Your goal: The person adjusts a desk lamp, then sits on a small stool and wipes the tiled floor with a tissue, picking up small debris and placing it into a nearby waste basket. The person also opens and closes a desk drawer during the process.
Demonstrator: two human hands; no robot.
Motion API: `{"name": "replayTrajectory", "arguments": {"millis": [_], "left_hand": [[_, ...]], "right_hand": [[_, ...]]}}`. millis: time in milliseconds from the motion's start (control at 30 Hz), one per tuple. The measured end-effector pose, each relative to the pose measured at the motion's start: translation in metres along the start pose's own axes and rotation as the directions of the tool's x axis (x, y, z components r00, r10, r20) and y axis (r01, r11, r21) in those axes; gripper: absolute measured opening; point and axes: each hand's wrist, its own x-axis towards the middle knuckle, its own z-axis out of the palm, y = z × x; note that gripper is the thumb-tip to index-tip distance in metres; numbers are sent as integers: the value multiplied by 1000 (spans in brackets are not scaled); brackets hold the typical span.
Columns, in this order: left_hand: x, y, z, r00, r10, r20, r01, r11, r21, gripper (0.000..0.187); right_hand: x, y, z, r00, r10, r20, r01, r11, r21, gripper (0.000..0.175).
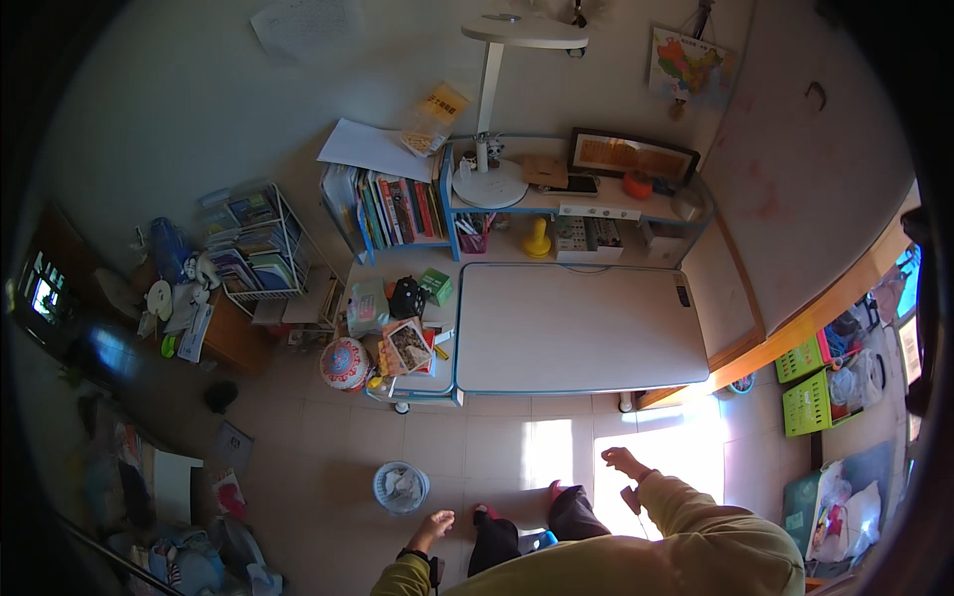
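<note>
My left hand [434, 527], fingers loosely curled, hangs above the tiled floor beside a white-and-blue waste basket [428, 488] that has crumpled paper in it. My right hand [624, 461] is over the sunlit floor, its fingers bent; whether anything is between them is too small to tell. Neither hand touches the desk [581, 328]. Books [402, 212] stand in the desk's shelf, beside a white desk lamp [490, 183]. A yellow object [536, 240] and a pink pen holder [473, 237] are under the upper shelf. A green box [436, 286] and a black object [408, 298] lie at the desk's left.
A round patterned container [345, 363] is at the desk's left edge. Farther left are a white wire rack [267, 294] with books and a wooden cabinet [237, 335]. Green baskets [806, 406] and a teal bin [801, 503] are on the right. Bags and other items crowd the lower left.
</note>
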Motion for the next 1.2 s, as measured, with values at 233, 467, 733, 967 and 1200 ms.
{"name": "replayTrajectory", "arguments": {"millis": [233, 467, 733, 967, 1200], "left_hand": [[-82, 39, -89, 962, 56, -268, -75, 995, -62, 32], [-85, 85, -122, 933, 55, -357, -139, 967, -215, 36], [-42, 258, -184, 820, 373, -434, -479, 862, -166, 27], [59, 405, -288, 559, 674, -484, -681, 705, 196, 24], [218, 458, -356, 722, 504, -475, -188, 803, 566, 55]], "right_hand": [[-58, -74, -23, 916, 333, -224, -271, 925, 265, 30], [-94, -115, 8, 964, 266, -5, -234, 857, 459, 39], [-13, -156, -31, 940, 336, -59, -288, 875, 390, 42], [56, -249, -31, 925, 313, -216, -215, 898, 384, 40], [46, -303, 27, 843, 422, -334, -211, 830, 516, 37]]}}
